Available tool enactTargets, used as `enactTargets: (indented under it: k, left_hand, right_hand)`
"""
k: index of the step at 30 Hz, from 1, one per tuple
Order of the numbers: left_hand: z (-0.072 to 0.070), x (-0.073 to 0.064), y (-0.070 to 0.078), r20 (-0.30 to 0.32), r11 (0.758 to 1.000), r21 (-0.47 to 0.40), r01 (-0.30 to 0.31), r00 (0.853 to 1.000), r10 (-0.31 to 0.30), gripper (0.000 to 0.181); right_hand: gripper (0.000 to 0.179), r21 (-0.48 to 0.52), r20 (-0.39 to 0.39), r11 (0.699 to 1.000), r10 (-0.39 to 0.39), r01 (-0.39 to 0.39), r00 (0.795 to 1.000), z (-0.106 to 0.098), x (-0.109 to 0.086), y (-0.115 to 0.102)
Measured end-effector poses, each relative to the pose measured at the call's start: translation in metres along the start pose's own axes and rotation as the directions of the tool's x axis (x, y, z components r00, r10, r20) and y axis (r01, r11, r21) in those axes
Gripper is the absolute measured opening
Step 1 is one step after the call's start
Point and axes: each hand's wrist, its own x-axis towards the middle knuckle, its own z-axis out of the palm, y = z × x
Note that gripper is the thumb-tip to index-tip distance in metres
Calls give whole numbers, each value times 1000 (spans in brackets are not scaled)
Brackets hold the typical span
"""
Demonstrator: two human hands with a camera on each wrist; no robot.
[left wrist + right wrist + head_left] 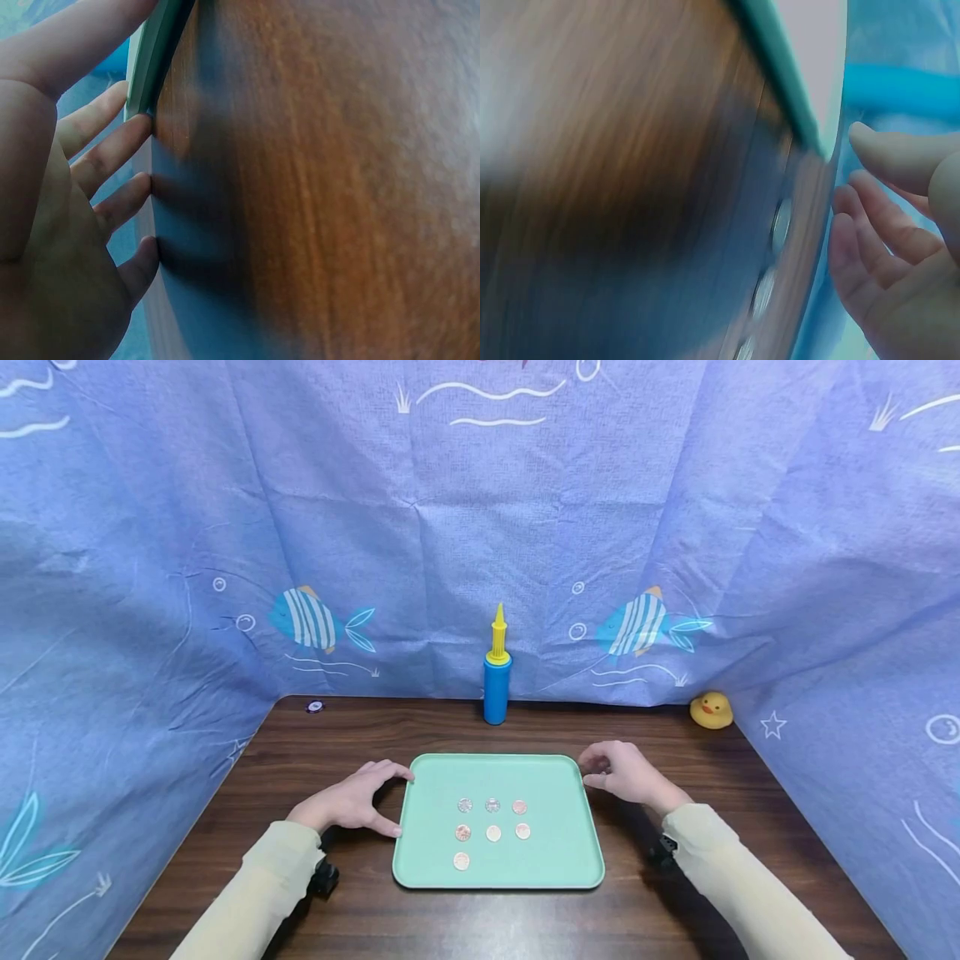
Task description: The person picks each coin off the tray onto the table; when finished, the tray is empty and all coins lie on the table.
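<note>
The left hand (352, 797) had its thumb and fingers spread apart, the fingertips at the left rim of the green tray (555, 860); whether they pressed on it could not be told. The right hand (626, 770) was just beside the tray's far right corner, its thumb parted from loosely bent fingers, with nothing seen between them. Near that hand, the right wrist view showed three silvery discs (781, 225) in a line on the table (525, 927), outside the tray.

The tray lay flat between the hands, with seven coins (492, 833) on it: two rows of three, and one nearer the person, below the left column. Beyond the tray stood a blue pump (496, 689) with a yellow top. A yellow rubber duck (711, 710) sat at the far right corner, and a small round object (315, 707) lay at the far left, before a blue cloth (465, 552) printed with fish.
</note>
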Motion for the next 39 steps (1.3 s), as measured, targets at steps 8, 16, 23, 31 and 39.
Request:
enactTargets:
  k: [8,16,23,31,39]
  left_hand:
    - [0,0,0,1,1000,5,9,1000,-9,85]
    - [0,0,0,-2,1000,6,-7,1000,7,86]
    - [1,0,0,-7,1000,13,-2,1000,2,85]
    - [3,0,-2,-10,1000,12,-11,1000,11,85]
    - [1,0,0,-15,1000,7,-20,1000,20,85]
  right_hand:
    - [23,60,89,995,-80,75,993,23,14,-36]
    - [24,66,166,991,-123,113,979,45,27,-59]
    - [19,52,231,983,-183,175,956,59,31,-72]
    - [17,29,241,982,-190,189,952,70,34,-78]
    - [20,41,240,979,-203,200,949,70,34,-85]
